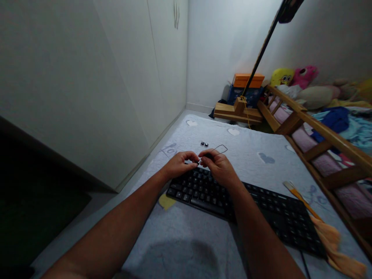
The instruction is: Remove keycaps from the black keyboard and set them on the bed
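A black keyboard [207, 203] lies slantwise under both my forearms. Over its top edge, my left hand [182, 162] pinches a small dark piece that looks like a keycap [198, 163]. The fingertips of my right hand [217, 166] meet it from the other side. My right hand is closed around a wire keycap puller [223, 148]; its thin wire loop sticks out above the knuckles, and the rest is mostly hidden. Two loose black keycaps [204, 144] rest on the cloth just beyond my hands.
A light, heart-patterned cloth [247, 143] covers the surface. At the right lie a brush [302, 199] with a yellow handle and an orange cloth [334, 240]. A wooden bed rail [325, 131] runs along the right, and a white cabinet [122, 77] stands left.
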The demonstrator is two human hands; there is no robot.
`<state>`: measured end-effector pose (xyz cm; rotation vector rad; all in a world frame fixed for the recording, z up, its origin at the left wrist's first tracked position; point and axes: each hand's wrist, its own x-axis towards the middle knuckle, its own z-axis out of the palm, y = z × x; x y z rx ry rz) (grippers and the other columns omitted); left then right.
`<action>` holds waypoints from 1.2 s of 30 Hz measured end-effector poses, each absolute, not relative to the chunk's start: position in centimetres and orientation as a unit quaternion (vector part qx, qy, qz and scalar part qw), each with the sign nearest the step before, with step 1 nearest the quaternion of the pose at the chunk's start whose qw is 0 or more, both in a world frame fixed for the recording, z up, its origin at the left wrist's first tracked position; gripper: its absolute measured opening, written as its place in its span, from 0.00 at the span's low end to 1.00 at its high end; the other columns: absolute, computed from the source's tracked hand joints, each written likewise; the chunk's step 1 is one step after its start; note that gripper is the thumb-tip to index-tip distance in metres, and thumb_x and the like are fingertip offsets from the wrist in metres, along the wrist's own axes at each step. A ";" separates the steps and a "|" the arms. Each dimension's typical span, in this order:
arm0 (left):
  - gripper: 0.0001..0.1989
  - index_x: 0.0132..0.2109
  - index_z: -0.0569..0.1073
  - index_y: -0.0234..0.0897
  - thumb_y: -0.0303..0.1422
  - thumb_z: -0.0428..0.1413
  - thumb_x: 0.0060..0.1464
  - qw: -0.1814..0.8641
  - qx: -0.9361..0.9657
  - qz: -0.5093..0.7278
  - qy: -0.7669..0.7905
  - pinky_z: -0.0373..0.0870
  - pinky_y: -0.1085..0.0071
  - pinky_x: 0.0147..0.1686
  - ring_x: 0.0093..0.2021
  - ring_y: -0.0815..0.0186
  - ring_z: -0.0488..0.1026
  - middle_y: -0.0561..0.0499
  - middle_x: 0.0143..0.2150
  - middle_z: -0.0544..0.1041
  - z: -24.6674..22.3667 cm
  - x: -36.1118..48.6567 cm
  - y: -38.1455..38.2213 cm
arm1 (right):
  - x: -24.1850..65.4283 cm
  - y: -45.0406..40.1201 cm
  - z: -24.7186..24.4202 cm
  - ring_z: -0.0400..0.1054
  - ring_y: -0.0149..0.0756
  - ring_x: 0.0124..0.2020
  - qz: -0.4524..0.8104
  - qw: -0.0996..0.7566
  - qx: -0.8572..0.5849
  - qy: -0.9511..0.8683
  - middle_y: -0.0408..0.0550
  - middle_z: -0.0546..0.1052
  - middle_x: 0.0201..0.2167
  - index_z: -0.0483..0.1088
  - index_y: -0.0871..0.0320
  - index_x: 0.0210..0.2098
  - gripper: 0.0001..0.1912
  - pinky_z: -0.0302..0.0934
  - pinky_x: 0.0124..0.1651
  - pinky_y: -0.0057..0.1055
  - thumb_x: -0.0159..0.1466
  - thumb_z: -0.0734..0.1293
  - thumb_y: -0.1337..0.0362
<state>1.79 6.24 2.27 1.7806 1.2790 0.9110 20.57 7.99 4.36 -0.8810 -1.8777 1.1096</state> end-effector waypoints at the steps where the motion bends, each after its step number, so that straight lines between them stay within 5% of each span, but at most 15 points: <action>1: 0.12 0.39 0.75 0.37 0.37 0.56 0.49 0.375 0.694 0.357 0.501 0.68 0.66 0.42 0.42 0.62 0.73 0.50 0.39 0.78 2.2 1.8 6.3 | 20.5 8.0 4.3 0.69 0.33 0.34 0.435 0.388 -0.346 -0.735 0.44 0.74 0.29 0.71 0.55 0.37 0.07 0.63 0.40 0.31 0.62 0.62 0.63; 9: 0.18 0.49 0.71 0.39 0.34 0.57 0.48 0.385 0.678 0.390 0.491 0.67 0.66 0.44 0.39 0.66 0.73 0.53 0.36 0.76 1.5 1.8 6.6 | 20.6 8.3 3.7 0.69 0.36 0.35 0.404 0.429 -0.384 -0.711 0.47 0.74 0.32 0.71 0.55 0.38 0.08 0.64 0.39 0.33 0.62 0.63 0.61; 15: 0.10 0.39 0.77 0.37 0.35 0.57 0.49 0.385 0.662 0.397 0.506 0.67 0.63 0.49 0.43 0.63 0.74 0.50 0.39 0.79 1.8 1.8 6.6 | 22.5 8.8 5.0 0.67 0.37 0.33 0.376 0.451 -0.432 -0.685 0.47 0.73 0.30 0.72 0.57 0.34 0.13 0.61 0.36 0.33 0.62 0.64 0.53; 19: 0.11 0.38 0.77 0.36 0.36 0.59 0.47 0.385 0.640 0.401 0.530 0.67 0.62 0.49 0.41 0.63 0.74 0.50 0.37 0.80 2.2 1.8 7.2 | 24.4 9.3 6.1 0.66 0.38 0.37 0.289 0.459 -0.438 -0.717 0.49 0.71 0.32 0.74 0.57 0.28 0.14 0.60 0.43 0.36 0.62 0.63 0.56; 23: 0.11 0.37 0.77 0.35 0.34 0.61 0.44 0.396 0.633 0.403 0.529 0.67 0.63 0.46 0.38 0.65 0.73 0.50 0.36 0.80 2.8 2.3 8.3 | 25.0 10.5 6.3 0.67 0.37 0.40 0.273 0.417 -0.429 -0.753 0.49 0.72 0.37 0.75 0.57 0.30 0.09 0.60 0.48 0.36 0.61 0.62 0.66; 27: 0.10 0.35 0.76 0.34 0.33 0.61 0.43 0.413 0.641 0.411 0.500 0.67 0.66 0.43 0.36 0.66 0.72 0.51 0.33 0.77 3.1 3.4 9.3 | 23.9 11.9 5.5 0.66 0.32 0.34 0.257 0.336 -0.445 -0.789 0.46 0.72 0.33 0.76 0.58 0.37 0.17 0.60 0.42 0.31 0.56 0.59 0.77; 32: 0.10 0.33 0.74 0.34 0.34 0.62 0.42 0.424 0.627 0.442 0.481 0.66 0.68 0.38 0.33 0.68 0.71 0.52 0.31 0.75 2.3 4.1 10.3 | 22.2 12.6 4.4 0.63 0.28 0.29 0.260 0.270 -0.444 -0.814 0.44 0.74 0.33 0.75 0.58 0.40 0.13 0.58 0.35 0.27 0.54 0.69 0.72; 36: 0.11 0.34 0.74 0.33 0.33 0.62 0.42 0.447 0.614 0.455 0.466 0.68 0.67 0.40 0.35 0.66 0.72 0.51 0.32 0.76 1.4 3.9 10.8 | 21.4 12.7 3.9 0.62 0.27 0.27 0.256 0.269 -0.435 -0.821 0.41 0.73 0.27 0.74 0.59 0.32 0.06 0.56 0.34 0.25 0.54 0.71 0.71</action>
